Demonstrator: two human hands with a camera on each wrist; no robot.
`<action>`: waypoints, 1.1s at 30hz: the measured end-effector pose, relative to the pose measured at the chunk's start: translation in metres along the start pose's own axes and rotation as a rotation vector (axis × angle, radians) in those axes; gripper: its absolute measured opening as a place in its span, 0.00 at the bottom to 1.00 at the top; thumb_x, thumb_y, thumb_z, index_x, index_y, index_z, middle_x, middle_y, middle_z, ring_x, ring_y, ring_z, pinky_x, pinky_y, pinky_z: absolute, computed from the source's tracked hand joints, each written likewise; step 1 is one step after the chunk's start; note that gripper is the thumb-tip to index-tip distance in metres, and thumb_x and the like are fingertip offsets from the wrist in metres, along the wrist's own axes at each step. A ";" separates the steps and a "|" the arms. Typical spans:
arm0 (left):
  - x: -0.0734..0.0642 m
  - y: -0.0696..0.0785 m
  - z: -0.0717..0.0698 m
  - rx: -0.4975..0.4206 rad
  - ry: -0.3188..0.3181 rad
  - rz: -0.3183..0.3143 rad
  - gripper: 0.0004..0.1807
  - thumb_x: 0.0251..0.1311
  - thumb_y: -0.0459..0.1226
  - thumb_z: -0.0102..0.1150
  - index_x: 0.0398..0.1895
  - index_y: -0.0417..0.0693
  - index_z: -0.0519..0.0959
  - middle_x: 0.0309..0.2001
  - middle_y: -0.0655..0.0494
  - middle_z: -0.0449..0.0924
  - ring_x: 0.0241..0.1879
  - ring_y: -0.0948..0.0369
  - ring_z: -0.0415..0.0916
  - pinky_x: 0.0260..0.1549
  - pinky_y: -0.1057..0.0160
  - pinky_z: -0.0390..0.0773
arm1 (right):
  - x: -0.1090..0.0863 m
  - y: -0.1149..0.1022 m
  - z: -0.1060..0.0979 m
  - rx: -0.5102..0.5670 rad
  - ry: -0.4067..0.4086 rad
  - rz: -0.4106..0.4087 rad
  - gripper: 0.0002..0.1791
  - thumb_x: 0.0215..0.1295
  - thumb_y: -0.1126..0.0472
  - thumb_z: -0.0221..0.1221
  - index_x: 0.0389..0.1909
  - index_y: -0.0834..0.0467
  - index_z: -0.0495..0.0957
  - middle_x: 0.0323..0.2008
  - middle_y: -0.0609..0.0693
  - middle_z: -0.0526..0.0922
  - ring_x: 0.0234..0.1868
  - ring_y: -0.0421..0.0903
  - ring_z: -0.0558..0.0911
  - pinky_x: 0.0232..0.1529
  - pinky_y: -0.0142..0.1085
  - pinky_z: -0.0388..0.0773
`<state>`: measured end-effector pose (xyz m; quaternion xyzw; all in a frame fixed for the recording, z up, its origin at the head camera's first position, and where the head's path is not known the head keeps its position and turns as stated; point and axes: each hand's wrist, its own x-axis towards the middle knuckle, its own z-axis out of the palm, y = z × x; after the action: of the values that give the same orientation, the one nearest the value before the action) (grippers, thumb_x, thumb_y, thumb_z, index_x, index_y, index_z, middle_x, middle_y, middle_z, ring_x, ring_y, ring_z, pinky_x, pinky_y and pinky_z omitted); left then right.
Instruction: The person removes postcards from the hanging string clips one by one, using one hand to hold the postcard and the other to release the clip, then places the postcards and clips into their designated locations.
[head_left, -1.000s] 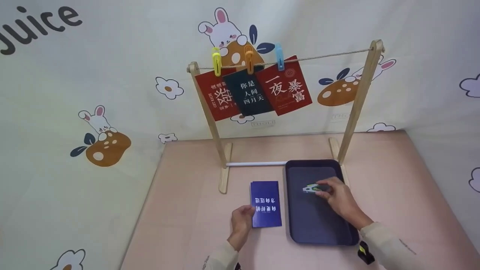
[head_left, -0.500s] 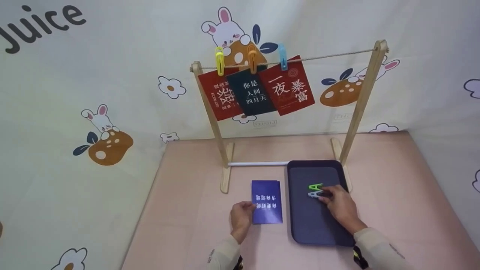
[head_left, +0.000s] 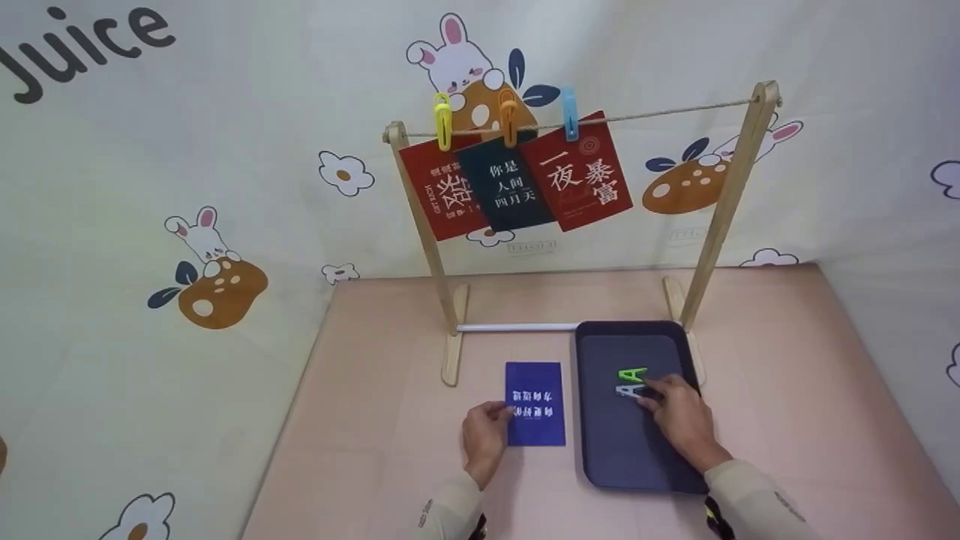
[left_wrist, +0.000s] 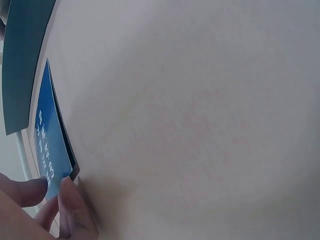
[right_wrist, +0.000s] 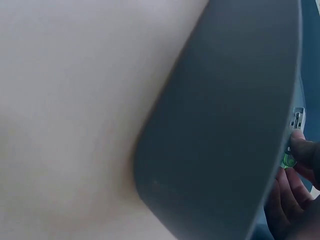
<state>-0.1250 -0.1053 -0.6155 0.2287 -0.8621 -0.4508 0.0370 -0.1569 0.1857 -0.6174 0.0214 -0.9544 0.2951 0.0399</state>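
Observation:
In the head view a blue card (head_left: 535,431) with white characters lies on the table left of the tray. My left hand (head_left: 486,439) pinches its left edge; in the left wrist view the thumb is on top, and that edge of the card (left_wrist: 59,150) stands a little off a dark layer beneath. Over the dark tray (head_left: 600,465), my right hand (head_left: 684,420) pinches a pale grey-blue clothespin (head_left: 627,391) between thumb and forefinger. A green clothespin (head_left: 631,374) is right beside it, near the forefinger. The right wrist view shows the pale clothespin (right_wrist: 298,118) at the thumb tip.
Behind the tray stands a wooden frame (head_left: 720,210) with a string (head_left: 675,111). Yellow (head_left: 443,124), orange (head_left: 508,124) and light blue (head_left: 570,112) clothespins hold two red cards (head_left: 577,172) and a dark green card (head_left: 502,214) on the string's left half.
My right hand has moved slightly down with the pale clothespin, and the green one now shows fully beside it. The blue card's edges look more even; my left hand keeps its grip.

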 end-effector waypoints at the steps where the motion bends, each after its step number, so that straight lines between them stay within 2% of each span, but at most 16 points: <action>1: 0.000 0.000 0.000 0.003 0.000 0.004 0.08 0.61 0.33 0.65 0.41 0.38 0.86 0.35 0.49 0.89 0.33 0.59 0.84 0.39 0.56 0.82 | 0.000 0.000 0.000 -0.002 0.003 -0.006 0.19 0.58 0.63 0.70 0.50 0.64 0.84 0.42 0.59 0.84 0.44 0.58 0.85 0.37 0.52 0.81; 6: -0.002 -0.002 -0.001 -0.004 -0.004 0.029 0.09 0.61 0.33 0.66 0.42 0.37 0.86 0.36 0.48 0.89 0.35 0.58 0.85 0.41 0.56 0.83 | -0.001 0.001 0.001 -0.004 0.018 -0.017 0.20 0.58 0.63 0.71 0.51 0.65 0.84 0.41 0.59 0.84 0.44 0.59 0.85 0.39 0.54 0.82; 16: -0.002 -0.001 -0.004 -0.043 -0.054 0.046 0.10 0.60 0.32 0.66 0.43 0.36 0.85 0.34 0.48 0.88 0.33 0.60 0.83 0.36 0.59 0.83 | -0.005 0.001 -0.001 0.012 0.061 -0.029 0.22 0.55 0.63 0.72 0.51 0.66 0.83 0.42 0.60 0.84 0.44 0.59 0.85 0.39 0.55 0.81; 22: -0.004 0.000 -0.005 -0.045 -0.071 0.053 0.11 0.60 0.32 0.67 0.44 0.35 0.84 0.34 0.48 0.87 0.34 0.58 0.84 0.36 0.59 0.83 | -0.009 -0.001 -0.001 0.029 0.044 -0.014 0.22 0.56 0.63 0.72 0.51 0.66 0.83 0.43 0.59 0.84 0.38 0.52 0.84 0.36 0.51 0.81; 28: -0.006 0.001 -0.008 -0.042 -0.077 0.070 0.13 0.59 0.33 0.68 0.45 0.34 0.83 0.36 0.46 0.87 0.36 0.56 0.85 0.38 0.57 0.84 | -0.013 -0.002 -0.001 0.030 0.043 -0.025 0.20 0.56 0.63 0.72 0.50 0.66 0.84 0.43 0.57 0.85 0.34 0.47 0.83 0.31 0.41 0.79; 31: -0.006 0.005 -0.011 -0.043 -0.079 0.076 0.14 0.59 0.33 0.68 0.46 0.35 0.83 0.36 0.46 0.88 0.36 0.56 0.85 0.38 0.57 0.84 | -0.014 -0.003 -0.004 0.037 0.053 -0.028 0.19 0.56 0.63 0.72 0.49 0.64 0.85 0.42 0.56 0.85 0.34 0.46 0.83 0.30 0.39 0.77; 33: -0.006 0.007 -0.012 -0.049 -0.082 0.070 0.14 0.58 0.34 0.68 0.46 0.35 0.84 0.36 0.46 0.87 0.35 0.57 0.84 0.37 0.58 0.83 | -0.014 -0.002 -0.005 0.039 0.068 -0.035 0.18 0.56 0.64 0.72 0.48 0.64 0.85 0.41 0.56 0.84 0.37 0.48 0.83 0.33 0.41 0.79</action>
<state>-0.1184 -0.1087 -0.6022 0.1785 -0.8590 -0.4794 0.0229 -0.1422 0.1869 -0.6130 0.0289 -0.9460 0.3137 0.0769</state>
